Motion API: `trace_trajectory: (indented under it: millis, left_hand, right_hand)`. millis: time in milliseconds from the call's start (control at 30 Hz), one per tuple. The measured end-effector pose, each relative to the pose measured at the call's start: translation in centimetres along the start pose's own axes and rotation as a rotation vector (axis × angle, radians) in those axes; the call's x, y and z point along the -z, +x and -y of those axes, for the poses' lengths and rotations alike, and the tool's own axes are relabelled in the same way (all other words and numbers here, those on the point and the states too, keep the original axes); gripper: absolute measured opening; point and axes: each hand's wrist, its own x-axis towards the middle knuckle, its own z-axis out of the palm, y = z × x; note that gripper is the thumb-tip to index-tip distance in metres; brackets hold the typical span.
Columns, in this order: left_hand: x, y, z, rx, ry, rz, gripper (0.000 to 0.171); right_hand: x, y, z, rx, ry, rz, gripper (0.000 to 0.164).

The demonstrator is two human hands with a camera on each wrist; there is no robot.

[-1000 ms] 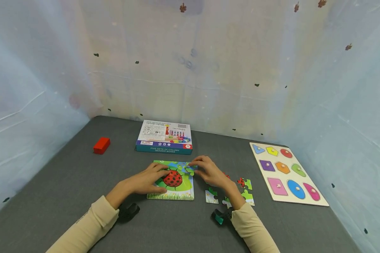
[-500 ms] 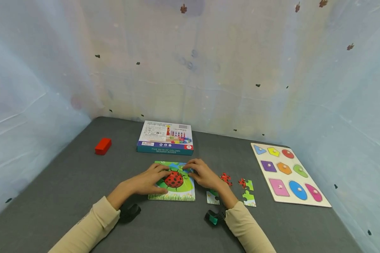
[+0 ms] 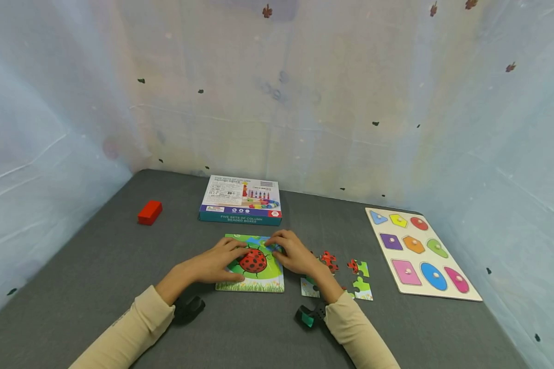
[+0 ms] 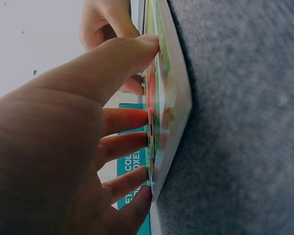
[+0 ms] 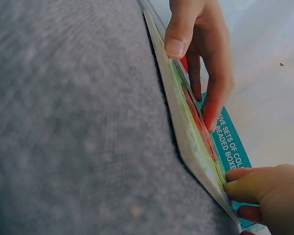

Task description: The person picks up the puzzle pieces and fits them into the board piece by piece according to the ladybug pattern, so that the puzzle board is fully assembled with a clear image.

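A ladybug jigsaw puzzle [image 3: 258, 284] in a flat tray lies in front of me, a large red ladybug on green leaf and grass. My left hand [image 3: 217, 262] rests on its left part, fingers spread, with the thumb low on the grass strip; the left wrist view shows the thumb [image 4: 137, 51] and fingertips right on the surface. At the upper right corner my right hand [image 3: 297, 254] holds a puzzle piece between thumb and fingertips, low against the picture. The piece is mostly hidden under the fingers. In the right wrist view, the right fingertips [image 5: 235, 188] meet the puzzle's face.
Several loose puzzle pieces [image 3: 362, 289] lie to the right, partly behind the right forearm. Behind the puzzle is a bead-set box [image 3: 240, 200]. A red block [image 3: 150, 212] sits far left, and a wooden shape board [image 3: 415, 253] with knobbed pieces lies far right.
My right hand has moved slightly left with the puzzle piece, further over the puzzle's upper right, uncovering red loose pieces behind it. The left hand stays put.
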Motion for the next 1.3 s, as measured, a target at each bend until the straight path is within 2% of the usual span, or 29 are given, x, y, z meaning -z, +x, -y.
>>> trace_trajectory:
  millis: [267,433,533,700,900,1133,1300]
  left_hand:
    - [-0.1,0.0,0.1,-0.004,0.026,-0.013,0.069]
    - [0.0,0.1,0.2,-0.002,0.032,-0.015,0.076]
    - [0.1,0.1,0.3,0.005,0.038,-0.001,0.088]
    - [0.4,-0.2,0.6,0.03,0.039,0.042,0.103]
    - [0.7,-0.5,0.6,0.041,-0.009,0.074,0.107]
    - [1.1,-0.6,1.1,0.028,-0.092,0.084,0.107]
    - [1.1,-0.8,1.4,0.052,-0.085,0.097,0.106]
  right_hand:
    - [0.0,-0.1,0.2,-0.073,0.042,0.032,0.027]
    - [0.1,-0.2,0.2,-0.097,0.052,0.051,0.035]
    - [0.4,-0.2,0.3,-0.123,0.064,0.092,0.046]
    - [0.9,-0.3,0.7,-0.168,0.065,0.189,0.073]
    - [1.2,-0.5,0.9,-0.17,0.02,0.258,0.091]
    - [1.3,-0.6,0.9,-0.17,0.03,0.275,0.094]
    - [1.1,-0.8,0.8,-0.148,0.034,0.272,0.093]
